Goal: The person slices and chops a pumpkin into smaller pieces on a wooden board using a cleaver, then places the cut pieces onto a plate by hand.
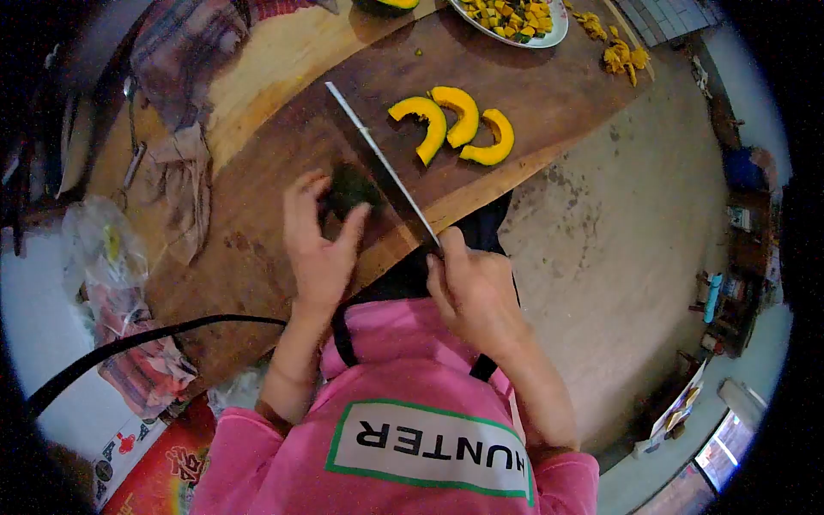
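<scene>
My left hand (319, 257) curls its fingers and thumb around a dark green piece of pumpkin (350, 190), blurred, with its skin side up. In my right hand (476, 287) is the handle of a large kitchen knife (384, 159). Its blade points away from me, just right of the green piece; whether the two touch I cannot tell. Beyond the blade, three curved pumpkin slices (455, 113) with bright yellow flesh lie close together on the brown wooden board (283, 129).
At the far edge stands a white plate (562, 30) of diced pumpkin (515, 17). Yellow scraps (625, 58) lie at the far right corner, part of a pumpkin (386, 5) at the top. Cloths (184, 51) and a plastic bag (103, 240) are on the left. A black cable (154, 333) crosses lower left.
</scene>
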The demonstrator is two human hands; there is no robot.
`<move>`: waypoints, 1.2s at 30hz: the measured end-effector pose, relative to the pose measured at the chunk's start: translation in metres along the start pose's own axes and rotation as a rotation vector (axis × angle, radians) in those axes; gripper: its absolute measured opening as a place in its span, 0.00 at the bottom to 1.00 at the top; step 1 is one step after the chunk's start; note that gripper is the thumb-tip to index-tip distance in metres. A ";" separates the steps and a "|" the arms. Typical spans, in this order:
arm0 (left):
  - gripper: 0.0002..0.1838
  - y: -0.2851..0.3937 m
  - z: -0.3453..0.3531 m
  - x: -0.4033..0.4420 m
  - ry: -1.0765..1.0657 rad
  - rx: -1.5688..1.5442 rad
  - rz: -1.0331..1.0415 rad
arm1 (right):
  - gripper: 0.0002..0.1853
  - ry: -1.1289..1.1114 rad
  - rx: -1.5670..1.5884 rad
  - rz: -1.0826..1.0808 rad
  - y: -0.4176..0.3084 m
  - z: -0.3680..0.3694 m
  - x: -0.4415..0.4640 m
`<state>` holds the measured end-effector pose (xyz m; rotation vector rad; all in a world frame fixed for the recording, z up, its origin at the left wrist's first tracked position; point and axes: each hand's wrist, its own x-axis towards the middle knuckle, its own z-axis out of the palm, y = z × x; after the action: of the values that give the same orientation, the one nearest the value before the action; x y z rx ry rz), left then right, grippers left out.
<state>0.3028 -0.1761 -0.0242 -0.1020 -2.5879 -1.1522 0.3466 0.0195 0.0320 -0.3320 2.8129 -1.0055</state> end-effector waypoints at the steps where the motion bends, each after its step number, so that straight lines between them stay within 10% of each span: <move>1: 0.20 0.002 -0.005 0.005 0.055 -0.023 -0.053 | 0.09 -0.003 -0.068 -0.033 -0.003 -0.002 0.002; 9: 0.27 0.008 -0.028 0.082 0.356 -0.610 -0.196 | 0.08 0.004 -0.301 -0.192 -0.018 -0.006 0.012; 36: 0.20 0.002 -0.024 0.098 0.021 -0.610 -0.220 | 0.08 -0.163 -0.369 -0.185 -0.027 -0.015 0.019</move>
<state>0.2160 -0.1978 0.0219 0.0653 -2.1783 -1.9750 0.3296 0.0035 0.0595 -0.6911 2.8415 -0.4521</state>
